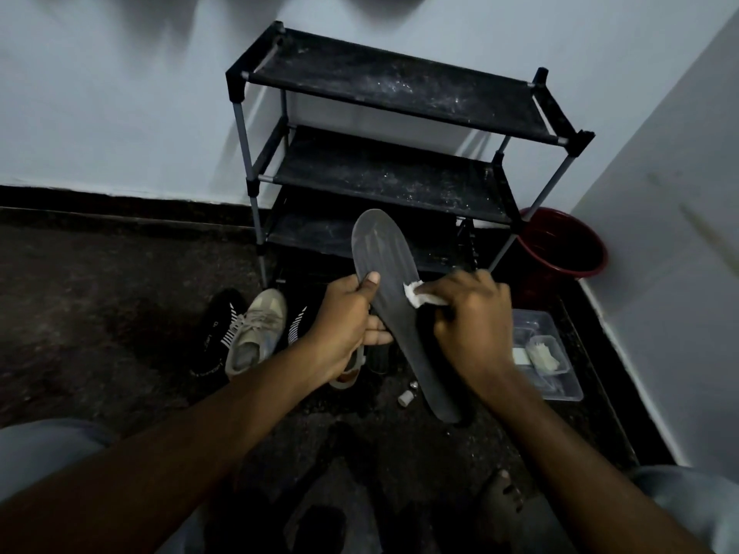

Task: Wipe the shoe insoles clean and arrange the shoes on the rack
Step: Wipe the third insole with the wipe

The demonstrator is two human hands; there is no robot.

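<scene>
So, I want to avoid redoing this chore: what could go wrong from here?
1. The left hand grips the insole at one edge only, so pressure from the wipe pinched in the right hand could twist it loose onto the gritty floor.
2. The rack shelves look dusty, with white specks; the shoes may pick up dirt again once set there.
</scene>
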